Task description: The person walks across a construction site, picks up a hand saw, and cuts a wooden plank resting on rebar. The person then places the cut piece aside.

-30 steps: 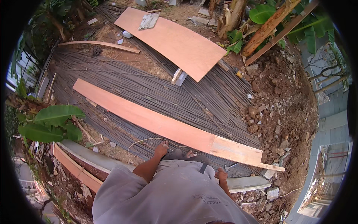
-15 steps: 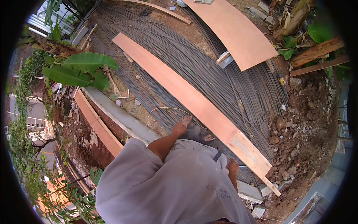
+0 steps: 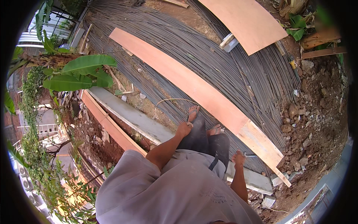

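My left hand (image 3: pixel 184 129) hangs over my left thigh, its fingers curled closed; what they hold, if anything, is too small to make out. My right hand (image 3: pixel 238 158) is closed around a thin, metal-looking tool (image 3: pixel 251 155) that points out to the right; its kind does not show clearly. In front of me a long, narrow reddish plywood strip (image 3: pixel 179 82) lies slantwise across a bed of dark steel bars (image 3: pixel 223 80). A paler board (image 3: pixel 259 141) adjoins its near right end, with a narrow stick jutting past it.
A wide plywood sheet (image 3: pixel 246 22) rests at the far right, near a pale block (image 3: pixel 229 43). Left of me run a concrete beam (image 3: pixel 126 112) and another plywood strip (image 3: pixel 112 127). Banana leaves (image 3: pixel 87 65) overhang the left side. Rubble (image 3: pixel 305 127) covers the ground at right.
The view has shifted, so more of my legs and both feet show. My right hand and its tool have come further into view; my left hand now appears beside my thigh.
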Demonstrator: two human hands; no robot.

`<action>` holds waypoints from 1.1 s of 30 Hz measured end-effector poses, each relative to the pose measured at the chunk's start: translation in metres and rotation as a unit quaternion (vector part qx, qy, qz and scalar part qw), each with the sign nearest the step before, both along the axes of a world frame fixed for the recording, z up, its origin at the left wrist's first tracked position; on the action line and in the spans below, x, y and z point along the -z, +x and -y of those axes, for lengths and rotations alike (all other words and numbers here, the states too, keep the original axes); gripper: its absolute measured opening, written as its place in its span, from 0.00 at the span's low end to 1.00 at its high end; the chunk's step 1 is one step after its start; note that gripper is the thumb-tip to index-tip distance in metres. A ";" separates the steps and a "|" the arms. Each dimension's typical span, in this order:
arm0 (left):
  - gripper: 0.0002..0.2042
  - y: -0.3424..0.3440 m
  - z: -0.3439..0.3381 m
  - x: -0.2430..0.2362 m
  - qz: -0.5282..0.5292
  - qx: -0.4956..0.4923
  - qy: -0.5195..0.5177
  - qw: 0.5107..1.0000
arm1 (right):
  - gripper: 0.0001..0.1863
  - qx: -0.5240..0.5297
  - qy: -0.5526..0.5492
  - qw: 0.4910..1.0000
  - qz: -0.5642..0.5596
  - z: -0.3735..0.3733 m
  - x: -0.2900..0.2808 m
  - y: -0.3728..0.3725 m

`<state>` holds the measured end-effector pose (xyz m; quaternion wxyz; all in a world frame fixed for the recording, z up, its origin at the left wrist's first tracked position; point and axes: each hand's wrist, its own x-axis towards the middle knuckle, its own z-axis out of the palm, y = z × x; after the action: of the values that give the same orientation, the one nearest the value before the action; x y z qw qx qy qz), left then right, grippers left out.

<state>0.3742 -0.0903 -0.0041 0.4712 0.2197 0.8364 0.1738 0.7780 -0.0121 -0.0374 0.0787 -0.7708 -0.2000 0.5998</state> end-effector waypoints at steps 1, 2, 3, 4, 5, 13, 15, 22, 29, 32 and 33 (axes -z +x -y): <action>0.12 0.003 0.001 -0.002 0.015 -0.023 0.006 1.000 | 0.16 -0.001 -0.006 1.000 0.007 0.003 0.011 -0.004; 0.12 0.001 -0.002 -0.002 0.025 -0.012 0.011 1.000 | 0.18 0.001 -0.007 1.000 0.011 0.002 0.017 -0.012; 0.12 0.000 -0.001 0.005 0.033 -0.003 0.014 0.999 | 0.19 0.001 -0.011 1.000 0.016 -0.002 0.026 -0.021; 0.13 0.000 0.011 0.026 0.051 -0.005 0.015 0.999 | 0.20 0.020 -0.016 1.000 -0.004 -0.009 0.047 -0.029; 0.13 -0.007 0.016 0.049 0.070 -0.003 0.014 0.997 | 0.22 0.044 -0.022 0.999 -0.023 -0.013 0.069 -0.036; 0.16 -0.017 0.029 0.138 -0.121 0.227 -0.073 0.964 | 0.40 0.308 -0.041 0.941 -0.133 -0.042 0.271 -0.061; 0.16 -0.024 0.037 0.140 -0.130 0.279 -0.101 0.946 | 0.43 0.363 -0.040 0.909 -0.200 -0.032 0.333 -0.048; 0.18 -0.040 0.008 0.151 -0.079 0.320 -0.227 0.916 | 0.56 0.539 -0.048 0.833 -0.117 -0.033 0.408 -0.127; 0.16 -0.050 0.016 0.150 -0.091 0.280 -0.204 0.934 | 0.45 0.520 0.118 0.840 -0.099 -0.034 0.427 -0.187; 0.14 -0.052 0.023 0.150 -0.089 0.277 -0.174 0.941 | 0.56 0.490 0.135 0.853 -0.118 -0.029 0.429 -0.168; 0.14 -0.051 0.021 0.148 -0.091 0.277 -0.174 0.941 | 0.56 0.461 0.145 0.869 -0.107 -0.031 0.425 -0.163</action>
<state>0.3233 -0.1110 -0.1522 0.4536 0.3723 0.7988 -0.1322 0.6146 0.0186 -0.4627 0.4785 -0.6863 0.1031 0.5380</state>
